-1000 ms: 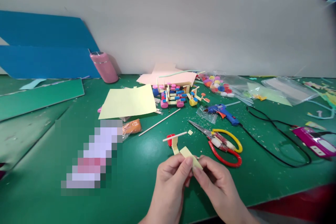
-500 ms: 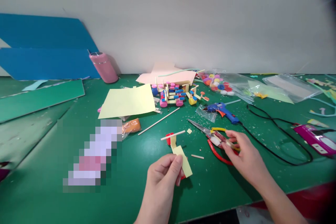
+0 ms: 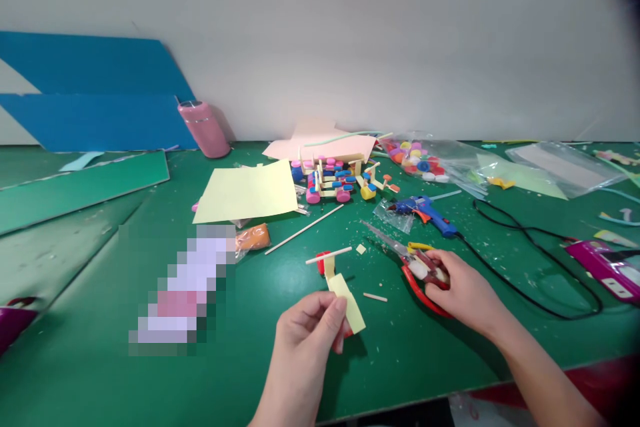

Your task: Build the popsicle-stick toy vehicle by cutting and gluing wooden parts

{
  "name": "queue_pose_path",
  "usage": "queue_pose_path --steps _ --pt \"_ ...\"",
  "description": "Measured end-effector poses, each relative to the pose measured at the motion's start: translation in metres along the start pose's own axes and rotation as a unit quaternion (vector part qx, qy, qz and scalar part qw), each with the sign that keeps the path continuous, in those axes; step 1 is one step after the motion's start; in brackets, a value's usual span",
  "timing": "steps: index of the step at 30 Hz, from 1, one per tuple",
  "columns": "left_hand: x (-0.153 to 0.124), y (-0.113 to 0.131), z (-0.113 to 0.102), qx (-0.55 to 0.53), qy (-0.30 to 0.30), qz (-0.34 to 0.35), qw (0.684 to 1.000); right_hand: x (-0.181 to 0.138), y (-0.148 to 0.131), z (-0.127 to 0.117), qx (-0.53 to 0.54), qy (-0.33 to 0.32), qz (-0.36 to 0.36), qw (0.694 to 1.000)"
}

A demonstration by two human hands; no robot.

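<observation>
Yellow piece [image 3: 353, 312] | left hand [image 3: 311, 332] | short stick [image 3: 375, 297] between piece and scissors [image 3: 403, 251]

The left hand [image 3: 314, 333] pinches a yellow strip [image 3: 350, 305]; the right hand [image 3: 463, 290] grips scissors [image 3: 417, 267].

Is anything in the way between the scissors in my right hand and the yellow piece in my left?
Nothing visible blocks the space between the scissors in your right hand and the yellow piece in your left hand. A short stick lies on the table between them, but it looks too low to hinder.
</observation>
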State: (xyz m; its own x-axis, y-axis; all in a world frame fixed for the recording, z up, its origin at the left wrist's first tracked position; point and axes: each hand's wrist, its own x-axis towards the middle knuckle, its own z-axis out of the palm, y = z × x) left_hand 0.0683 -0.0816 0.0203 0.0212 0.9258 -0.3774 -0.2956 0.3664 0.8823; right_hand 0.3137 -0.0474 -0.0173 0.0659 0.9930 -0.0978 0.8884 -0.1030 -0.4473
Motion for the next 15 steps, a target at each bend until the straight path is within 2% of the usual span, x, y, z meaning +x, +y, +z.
queue_pose_path --steps 3,8,11,15 --pt "0.002 0.004 0.0 -0.016 -0.002 -0.001 1.0 -0.011 0.0 -0.004 0.145 -0.01 -0.016 0.989" --pt "0.006 0.017 0.004 -0.064 0.007 -0.004 0.998 -0.037 -0.02 -0.007 0.352 -0.049 -0.04 0.934" --pt "0.006 0.026 0.007 -0.094 0.011 -0.001 0.995 -0.055 -0.044 -0.009 0.409 -0.102 0.008 0.907" --pt "0.005 0.035 0.011 -0.113 0.005 0.013 0.993 -0.073 -0.069 -0.012 0.483 -0.217 0.102 0.842"
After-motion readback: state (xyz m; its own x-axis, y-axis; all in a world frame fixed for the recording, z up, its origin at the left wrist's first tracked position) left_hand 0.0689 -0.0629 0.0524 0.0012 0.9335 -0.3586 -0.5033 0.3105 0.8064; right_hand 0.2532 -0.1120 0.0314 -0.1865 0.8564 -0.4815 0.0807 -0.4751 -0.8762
